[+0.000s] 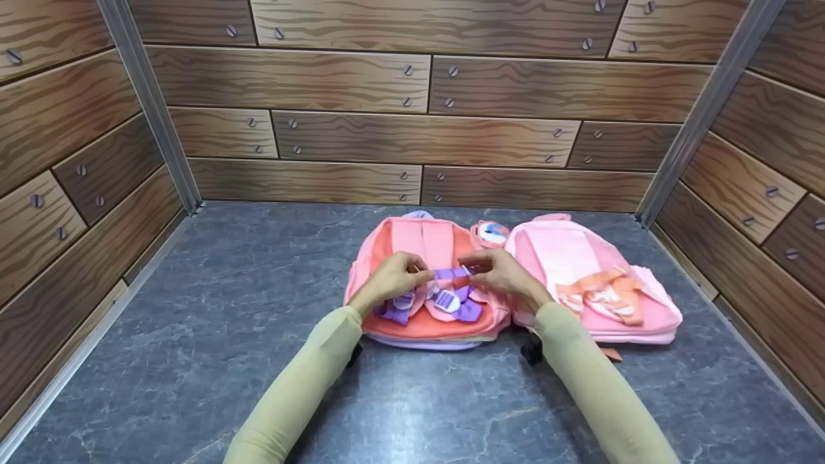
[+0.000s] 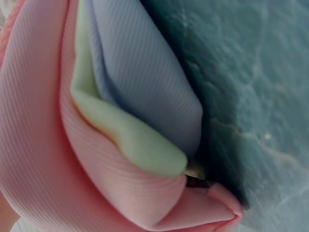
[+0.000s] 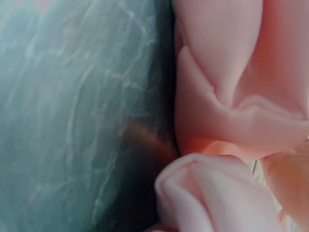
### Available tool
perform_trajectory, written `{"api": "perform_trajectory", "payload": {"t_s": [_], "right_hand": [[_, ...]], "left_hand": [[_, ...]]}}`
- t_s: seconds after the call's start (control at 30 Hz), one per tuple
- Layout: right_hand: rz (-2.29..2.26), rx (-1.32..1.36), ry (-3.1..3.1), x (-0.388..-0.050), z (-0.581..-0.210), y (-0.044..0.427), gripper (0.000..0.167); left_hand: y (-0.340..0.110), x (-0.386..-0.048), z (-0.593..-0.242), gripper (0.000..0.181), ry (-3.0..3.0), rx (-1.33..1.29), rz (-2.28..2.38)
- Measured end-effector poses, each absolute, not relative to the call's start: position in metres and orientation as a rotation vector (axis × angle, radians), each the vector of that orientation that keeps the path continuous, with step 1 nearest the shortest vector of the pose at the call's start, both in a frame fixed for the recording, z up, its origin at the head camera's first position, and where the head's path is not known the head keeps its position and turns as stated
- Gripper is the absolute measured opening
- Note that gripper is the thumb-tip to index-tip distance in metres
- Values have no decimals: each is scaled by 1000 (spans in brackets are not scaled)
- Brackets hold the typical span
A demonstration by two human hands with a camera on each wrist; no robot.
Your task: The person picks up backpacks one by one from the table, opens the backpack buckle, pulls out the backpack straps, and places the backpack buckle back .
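In the head view a coral-pink backpack [image 1: 422, 235] lies on the grey surface with its shoulder straps facing up. Above its lower half, a short purple strap [image 1: 453, 274] stretches between both hands. My left hand [image 1: 394, 277] pinches the strap's left end, and my right hand [image 1: 501, 274] pinches its right end. Just below hang more purple webbing [image 1: 469, 310] and a pale buckle [image 1: 446, 300]. Up close, the left wrist view has the bag's lavender panel [image 2: 145, 63] and green trim [image 2: 140, 145]. Pink fabric [image 3: 217, 125] fills much of the right wrist view.
A lighter pink backpack [image 1: 596, 248] with a bundled orange strap [image 1: 602, 290] lies against the right side of the first. A round charm [image 1: 493, 232] sits between their tops. Wood-patterned walls [image 1: 361, 135] enclose the grey marbled surface [image 1: 271, 270] at the back and sides.
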State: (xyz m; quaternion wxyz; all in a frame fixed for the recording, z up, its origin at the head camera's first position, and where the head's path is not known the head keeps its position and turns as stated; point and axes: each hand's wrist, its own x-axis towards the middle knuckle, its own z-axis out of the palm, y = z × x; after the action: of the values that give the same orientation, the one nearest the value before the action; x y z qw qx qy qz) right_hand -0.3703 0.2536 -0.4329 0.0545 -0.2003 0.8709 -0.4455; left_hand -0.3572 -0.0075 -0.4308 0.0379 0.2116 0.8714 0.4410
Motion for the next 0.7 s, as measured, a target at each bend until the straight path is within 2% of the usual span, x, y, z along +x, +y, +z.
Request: {"api": "perform_trajectory", "payload": {"t_s": [0.4,0.7], "right_hand": [[-1688,-387,2568,-363,-427,254,36],[-1827,-400,2549,-354,-422,254,33]], "left_hand": [[-16,-357,-426,22,2639,645,1513],[-28,-355,-421,31,2622,635,1652]]}}
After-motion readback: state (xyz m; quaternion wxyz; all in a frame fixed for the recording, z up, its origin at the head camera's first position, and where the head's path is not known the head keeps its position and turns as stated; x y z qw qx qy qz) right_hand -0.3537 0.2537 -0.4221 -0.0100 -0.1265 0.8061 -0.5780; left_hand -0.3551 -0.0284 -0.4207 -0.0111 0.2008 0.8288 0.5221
